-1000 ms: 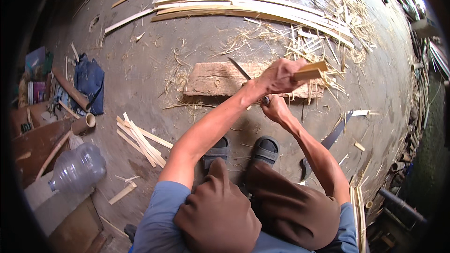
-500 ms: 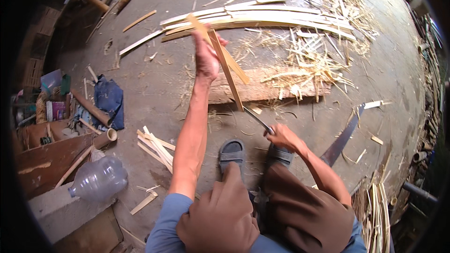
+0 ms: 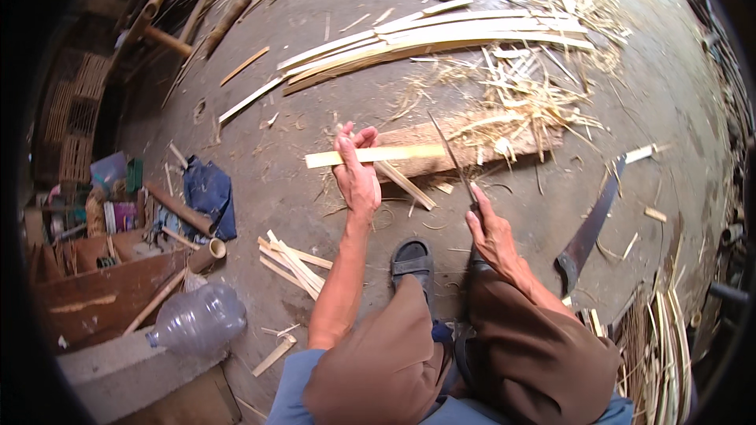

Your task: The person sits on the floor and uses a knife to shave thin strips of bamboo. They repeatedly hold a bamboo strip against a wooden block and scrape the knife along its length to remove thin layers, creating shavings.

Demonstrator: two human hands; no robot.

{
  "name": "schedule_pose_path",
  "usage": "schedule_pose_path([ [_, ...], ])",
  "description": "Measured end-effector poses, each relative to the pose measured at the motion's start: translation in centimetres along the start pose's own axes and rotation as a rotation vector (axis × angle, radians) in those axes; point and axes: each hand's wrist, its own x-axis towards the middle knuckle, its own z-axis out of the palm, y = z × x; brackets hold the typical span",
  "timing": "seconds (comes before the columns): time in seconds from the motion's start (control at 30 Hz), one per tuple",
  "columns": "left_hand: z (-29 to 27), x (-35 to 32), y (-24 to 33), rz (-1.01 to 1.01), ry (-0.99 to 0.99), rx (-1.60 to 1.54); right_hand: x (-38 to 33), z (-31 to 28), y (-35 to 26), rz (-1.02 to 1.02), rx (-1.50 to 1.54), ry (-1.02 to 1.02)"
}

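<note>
My left hand (image 3: 357, 181) is closed on bamboo strips. One pale strip (image 3: 402, 153) lies nearly level under the thumb, and a second strip (image 3: 408, 187) slants down to the right from the same hand. My right hand (image 3: 494, 236) grips a knife (image 3: 450, 147), its narrow dark blade pointing up and slightly left. The blade is by the right end of the level strip; whether they touch I cannot tell. Beneath them on the floor is a rough wooden plank (image 3: 405, 135), its right part covered by shavings (image 3: 524, 106).
Beyond the plank lies a row of long split bamboo strips (image 3: 441, 35). A handsaw (image 3: 589, 224) rests on the floor at right, above a bundle of thin strips (image 3: 669, 346). At left are short strips (image 3: 295, 267), a clear plastic bottle (image 3: 201, 316) and a wooden box (image 3: 94, 299).
My left hand has come down nearer, and one strip has swung from steep to nearly level. The knife in my right hand has turned to point upward, away from the strip's lower end.
</note>
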Motion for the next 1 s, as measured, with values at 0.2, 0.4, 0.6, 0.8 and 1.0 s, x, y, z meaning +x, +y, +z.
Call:
schedule_pose_path([
  [0.2, 0.7, -4.1, 2.4, -0.003, 0.156, 0.516, -1.5, 1.9, 2.8, -0.065, -0.074, 0.015],
  [0.4, 0.8, -7.3, 4.0, -0.076, 0.063, 0.826, -0.8, 3.9, -0.4, -0.253, 0.082, -0.135],
  [0.6, 1.0, -7.3, 3.0, -0.034, 0.152, 0.511, 0.8, 4.4, 3.7, -0.11, 0.043, -0.004],
  [0.8, 2.5, -7.8, 3.2, -0.044, 0.115, 0.573, 1.3, 2.8, 6.1, 0.054, 0.029, 0.048],
  [1.0, 3.1, -6.5, 3.6, 0.066, 0.004, 0.685, 0.9, 2.8, 8.0, 0.136, 0.069, 0.041],
])
